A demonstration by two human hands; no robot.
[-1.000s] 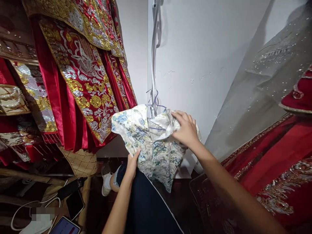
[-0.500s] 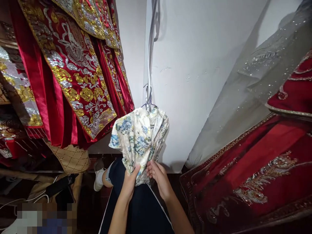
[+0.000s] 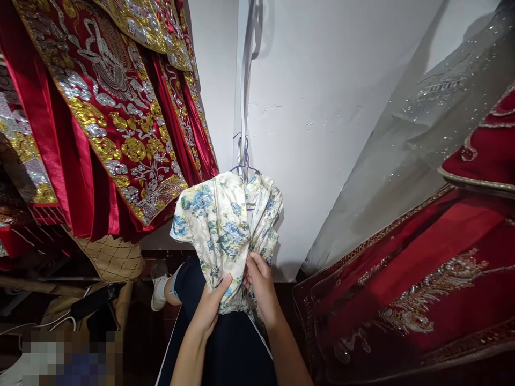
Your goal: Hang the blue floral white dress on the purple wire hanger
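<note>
Both hands are gripping the lower part of the floral garment [image 3: 223,230] in front of me: my left hand [image 3: 209,308] is closing around a bunch of the cream and blue cloth with the thumb lying across its front, and my right hand [image 3: 260,284] is pinching the fabric just beside it, fingers curled into the folds on the garment's right side. The two hands are sitting close together, nearly touching, with the gathered cloth between them. I am holding the garment while it is hanging from a purple wire hanger [image 3: 243,161], whose hook is catching on a pale strap [image 3: 243,80] running down the white wall [image 3: 322,107]. The shoulders of the garment are spreading out at the top and the cloth is narrowing down to where I am bunching it. To my left, red robes with gold and silver embroidery [image 3: 112,107] are hanging, their hems reaching just beside the floral sleeve. To my right, another red embroidered dress [image 3: 422,279] is lying slanted, with a grey sparkly fabric [image 3: 422,134] above it. Below my hands a dark blue cloth [image 3: 229,348] is showing, and a white shoe [image 3: 160,292] is resting on the dark floor near it.
</note>
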